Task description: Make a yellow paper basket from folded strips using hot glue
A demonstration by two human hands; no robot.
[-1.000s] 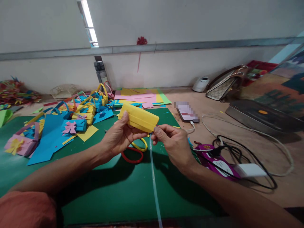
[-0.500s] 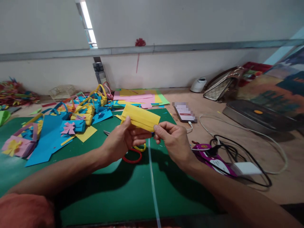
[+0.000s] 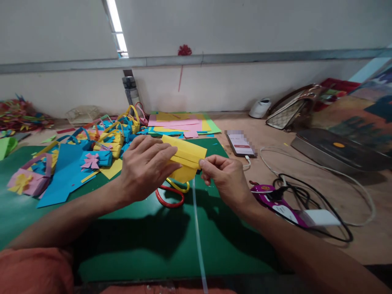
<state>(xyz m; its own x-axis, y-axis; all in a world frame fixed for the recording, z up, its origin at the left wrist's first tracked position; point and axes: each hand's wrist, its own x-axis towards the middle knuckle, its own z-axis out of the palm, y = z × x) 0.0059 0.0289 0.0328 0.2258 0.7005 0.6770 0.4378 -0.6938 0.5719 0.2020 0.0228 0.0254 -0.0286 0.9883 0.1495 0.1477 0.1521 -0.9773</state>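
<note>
A folded piece of yellow paper (image 3: pixel 186 154) with creases across it is held up above the green mat (image 3: pixel 134 245). My left hand (image 3: pixel 147 167) is closed on its left end, fingers over the top and thumb below. My right hand (image 3: pixel 225 175) pinches its right edge between thumb and forefinger. Below the paper lie red and yellow scissor handles (image 3: pixel 170 205), partly hidden by the paper and my left hand. A long translucent strip (image 3: pixel 198 237) runs from under the paper to the mat's front edge.
Several small paper baskets (image 3: pixel 30 183) and a blue paper sheet (image 3: pixel 58 175) lie on the left. Coloured sheets (image 3: pixel 183 122) are stacked behind. On the right are a phone (image 3: pixel 240 143) on a cable, a purple power strip (image 3: pixel 275 204), a dark case (image 3: pixel 333 149) and a handbag (image 3: pixel 290 108).
My left hand has turned over, from thumb on top with fingers beneath to fingers over the paper's left end. A lower flap of the paper now shows. My right hand keeps its pinch.
</note>
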